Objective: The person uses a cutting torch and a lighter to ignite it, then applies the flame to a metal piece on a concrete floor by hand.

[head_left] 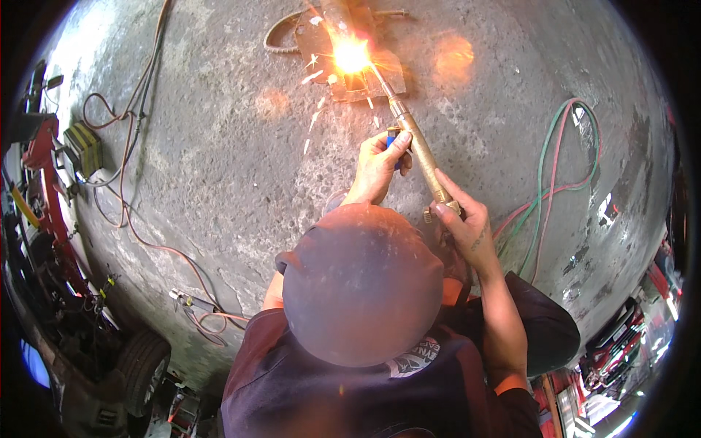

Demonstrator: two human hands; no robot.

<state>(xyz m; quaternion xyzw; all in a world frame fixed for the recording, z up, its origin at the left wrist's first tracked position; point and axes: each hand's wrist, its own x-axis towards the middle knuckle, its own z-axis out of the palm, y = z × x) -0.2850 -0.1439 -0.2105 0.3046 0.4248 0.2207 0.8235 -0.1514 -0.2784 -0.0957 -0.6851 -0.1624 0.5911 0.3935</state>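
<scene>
Neither my left hand nor my right hand is in view. A person in a grey cap [361, 277] and dark shirt bends below me, seen from above and behind. Their left hand [376, 171] is at the middle of a brass torch [427, 168], holding something blue [393, 146]. Their right hand [467, 226] grips the torch's rear end beside its valves. The torch tip meets a rusty metal plate [391, 84], where a bright glare and flying sparks hide the point of contact. A rope-like loop [277, 29] lies behind the plate.
Green and red hoses [544, 193] loop on the concrete floor [219, 146] at right. Dark hoses [133, 117] and a yellow-striped block [82, 150] lie at left, beside red equipment [47, 150] and a tyre [142, 372]. Cluttered red and metal items [613, 350] line the lower right.
</scene>
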